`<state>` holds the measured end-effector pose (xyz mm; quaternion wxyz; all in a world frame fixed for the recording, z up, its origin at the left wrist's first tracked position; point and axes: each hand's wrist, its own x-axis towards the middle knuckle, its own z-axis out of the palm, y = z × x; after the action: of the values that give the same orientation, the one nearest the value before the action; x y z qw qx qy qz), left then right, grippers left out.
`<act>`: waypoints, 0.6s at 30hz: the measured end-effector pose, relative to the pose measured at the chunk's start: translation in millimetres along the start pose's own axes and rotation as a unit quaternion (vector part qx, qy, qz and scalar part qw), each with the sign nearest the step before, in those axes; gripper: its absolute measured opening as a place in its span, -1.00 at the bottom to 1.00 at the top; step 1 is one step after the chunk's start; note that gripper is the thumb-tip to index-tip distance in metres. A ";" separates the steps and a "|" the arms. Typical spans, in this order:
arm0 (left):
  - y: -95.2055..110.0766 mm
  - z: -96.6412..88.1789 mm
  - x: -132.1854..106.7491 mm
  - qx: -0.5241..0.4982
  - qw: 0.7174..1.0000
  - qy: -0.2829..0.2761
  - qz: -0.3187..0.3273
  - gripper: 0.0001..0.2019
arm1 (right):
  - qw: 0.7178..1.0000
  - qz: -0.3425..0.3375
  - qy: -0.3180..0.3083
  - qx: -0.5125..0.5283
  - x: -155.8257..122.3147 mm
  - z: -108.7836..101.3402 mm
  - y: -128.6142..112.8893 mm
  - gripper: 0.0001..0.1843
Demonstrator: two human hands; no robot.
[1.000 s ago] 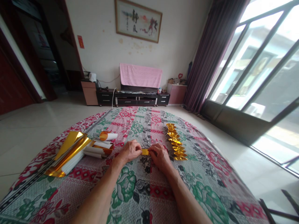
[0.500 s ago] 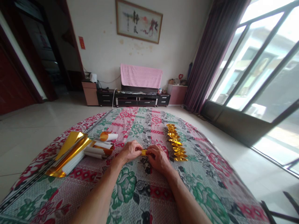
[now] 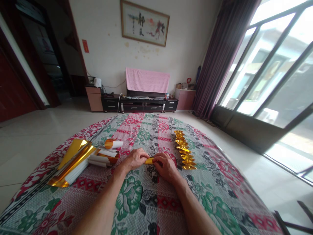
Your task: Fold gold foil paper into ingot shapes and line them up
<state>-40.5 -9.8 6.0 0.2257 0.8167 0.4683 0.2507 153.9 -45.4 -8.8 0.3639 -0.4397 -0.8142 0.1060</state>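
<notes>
1. Gold paper strip (image 3: 149,161): positioned at mid-worktop, between both hands, with its length running crosswise.
2. Left hand (image 3: 137,159): grip narrow, thumb and fingertips pinching the strip's left end.
3. Right hand (image 3: 166,164): grip likewise narrow, pinching the right end. Exact finger contact is partly hidden.
4. Worktop (image 3: 151,191): rounded at the far edge, fully covered by a woven floral tablecloth (image 3: 210,182) in red, green, grey and black. A dark border stripe crosses the cloth on the left.
5. Folded gold foil pieces (image 3: 185,150): arranged in one close row to the right of the right hand, running away from the person.
6. Gold foil paper rolls (image 3: 81,156): piled on the left side, white inner faces partly exposed.
7. Far wall (image 3: 97,19): pale, stained below a framed calligraphy picture (image 3: 145,23).
8. Low black cabinet (image 3: 133,106): against this wall, beneath a draped pink cloth (image 3: 148,80).
9. Right side: purple curtain (image 3: 217,55) beside dark-framed glazing (image 3: 264,65), bright daylight beyond.
10. Left side: red door (image 3: 13,93) and dark doorway (image 3: 44,49).
11. Floor (image 3: 49,125): pale, glossy tile.
</notes>
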 end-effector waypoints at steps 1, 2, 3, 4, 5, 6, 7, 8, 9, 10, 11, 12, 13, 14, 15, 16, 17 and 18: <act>1.2 -0.9 -0.6 -0.001 1.000 -0.005 -0.003 -0.73 | 1.000 0.000 0.000 0.001 0.0 0.1 0.1 -0.87; 2.0 -1.5 -1.0 -0.002 1.000 -0.007 -0.004 -0.74 | 1.000 -0.001 0.000 0.002 -0.1 0.2 0.2 -0.87; 2.5 -1.8 -1.3 -0.003 1.000 -0.008 -0.004 -0.75 | 1.000 -0.001 0.001 0.003 -0.1 0.2 0.2 -0.86; 2.7 -1.8 -1.4 -0.002 1.000 -0.008 -0.003 -0.76 | 1.000 -0.001 0.002 0.003 -0.2 0.3 0.2 -0.86; 2.7 -1.5 -1.5 -0.001 1.000 -0.008 -0.002 -0.77 | 1.000 -0.001 0.003 0.003 -0.3 0.3 0.2 -0.86; 2.6 -1.2 -1.5 0.001 1.000 -0.006 -0.001 -0.78 | 1.000 0.000 0.004 0.003 -0.4 0.4 0.3 -0.85; 2.5 -0.8 -1.4 0.003 1.000 -0.005 -0.001 -0.79 | 1.000 0.000 0.003 0.003 -0.5 0.4 0.3 -0.85; 2.4 -0.5 -1.4 0.005 1.000 -0.003 -0.001 -0.79 | 1.000 0.000 0.003 0.003 -0.6 0.5 0.3 -0.85; 2.5 -0.3 -1.4 0.006 1.000 -0.002 -0.002 -0.80 | 1.000 0.001 0.002 0.004 -0.6 0.6 0.4 -0.85; 2.6 -0.2 -1.5 0.007 1.000 -0.001 -0.002 -0.80 | 1.000 0.001 0.001 0.005 -0.7 0.6 0.5 -0.84; 2.7 -0.2 -1.5 0.007 1.000 -0.001 0.000 -0.80 | 1.000 0.001 0.001 0.006 -0.7 0.6 0.7 -0.84; 2.9 -0.3 -1.6 0.008 1.000 -0.001 0.002 -0.80 | 1.000 0.001 0.001 0.008 -0.6 0.3 0.8 -0.82; 3.2 -0.4 -1.6 0.008 1.000 -0.002 0.004 -0.80 | 1.000 0.001 0.002 0.011 -0.6 -0.1 1.1 -0.79; 3.4 -0.6 -1.7 0.008 1.000 -0.003 0.007 -0.80 | 1.000 0.001 0.002 0.016 -0.4 -0.6 1.3 -0.76; 3.5 -0.8 -1.7 0.009 1.000 -0.003 0.009 -0.79 | 1.000 0.001 0.001 0.021 -0.3 -1.1 1.7 -0.73; 3.6 -0.9 -1.8 0.010 1.000 -0.004 0.011 -0.79 | 1.000 0.003 -0.001 0.027 -0.1 -1.7 2.2 -0.70; 3.7 -0.9 -1.8 0.011 1.000 -0.003 0.011 -0.79 | 0.999 0.006 -0.004 0.034 0.1 -2.2 2.9 -0.68; 3.6 -0.9 -1.7 0.012 1.000 -0.003 0.012 -0.79 | 0.999 0.010 -0.004 0.040 0.4 -2.5 3.8 -0.66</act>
<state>-39.5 -12.8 8.6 0.2143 0.8258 0.4603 0.2455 157.9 -43.2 -8.7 0.3765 -0.4326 -0.8064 0.1443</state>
